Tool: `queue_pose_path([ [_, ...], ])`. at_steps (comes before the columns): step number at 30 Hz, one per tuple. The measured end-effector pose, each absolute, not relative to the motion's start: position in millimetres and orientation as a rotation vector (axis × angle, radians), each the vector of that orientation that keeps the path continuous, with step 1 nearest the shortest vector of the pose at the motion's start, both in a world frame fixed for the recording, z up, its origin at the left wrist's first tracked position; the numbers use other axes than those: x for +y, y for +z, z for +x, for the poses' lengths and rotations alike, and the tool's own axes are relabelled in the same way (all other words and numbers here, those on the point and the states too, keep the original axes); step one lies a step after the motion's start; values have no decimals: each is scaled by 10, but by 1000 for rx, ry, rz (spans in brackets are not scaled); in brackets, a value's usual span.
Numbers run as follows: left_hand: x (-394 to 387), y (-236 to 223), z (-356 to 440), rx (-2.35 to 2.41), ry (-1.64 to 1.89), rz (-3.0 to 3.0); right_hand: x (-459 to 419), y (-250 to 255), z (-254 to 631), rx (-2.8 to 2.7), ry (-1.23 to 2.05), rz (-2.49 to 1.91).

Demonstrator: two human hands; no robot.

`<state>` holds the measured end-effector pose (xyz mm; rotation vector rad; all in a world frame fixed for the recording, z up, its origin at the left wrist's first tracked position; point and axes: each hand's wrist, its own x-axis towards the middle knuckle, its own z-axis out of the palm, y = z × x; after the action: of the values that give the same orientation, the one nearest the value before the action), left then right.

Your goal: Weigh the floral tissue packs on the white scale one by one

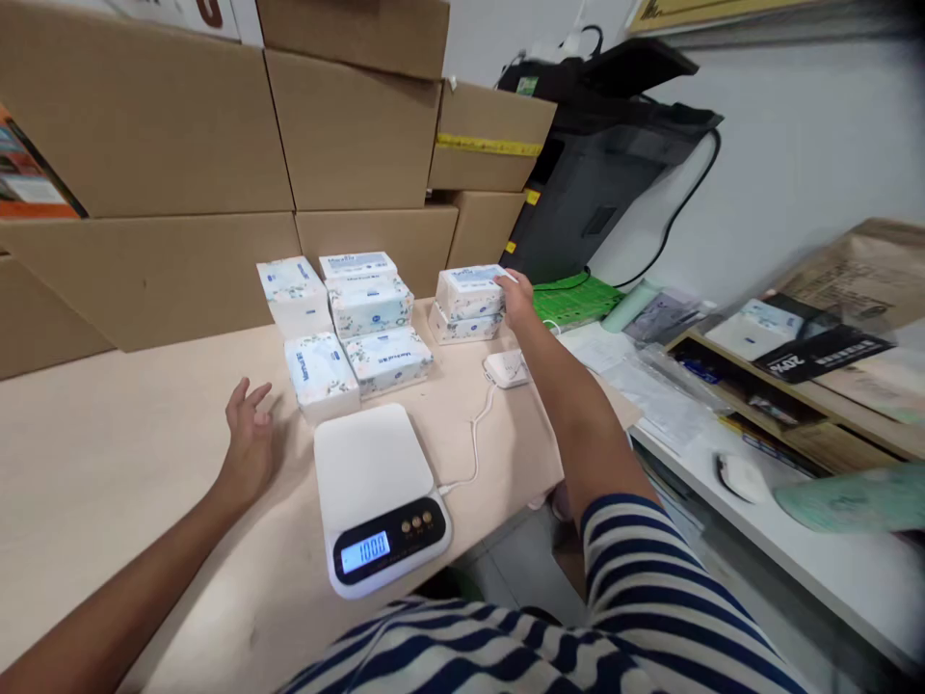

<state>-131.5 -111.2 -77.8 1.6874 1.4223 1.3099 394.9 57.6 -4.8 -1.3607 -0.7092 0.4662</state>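
My right hand [518, 299] reaches out to the far side of the table and grips the right end of a tissue pack [475, 291], which sits on top of a second tissue pack [466, 329]. Over the table on the left, my left hand [251, 439] is raised with its fingers apart and nothing in it. Near me lies a white digital scale [372, 463]; its plate is bare and its lit display reads 1000. Just behind the scale stand several more tissue packs [390, 359], some of them stacked, in white wrappers with blue lettering.
Cardboard boxes [354, 135] are piled along the table's back. A white cable [475, 443] runs from the scale to a white power strip [508, 368]. A black machine [585, 183] stands back right. On the right, a white desk holds papers [661, 410], a mouse [743, 478] and a green bottle [853, 496].
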Motion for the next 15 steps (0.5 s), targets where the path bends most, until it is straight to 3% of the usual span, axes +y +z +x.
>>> queue_pose_path([
  [8,-1132,-714,-1248,1415,1229,1733,500,-25,3903,-783,194,-1538],
  [15,-1056,-871,-1252,1340,1252,1496,43,-23,3480,-1073,-369,-1385],
])
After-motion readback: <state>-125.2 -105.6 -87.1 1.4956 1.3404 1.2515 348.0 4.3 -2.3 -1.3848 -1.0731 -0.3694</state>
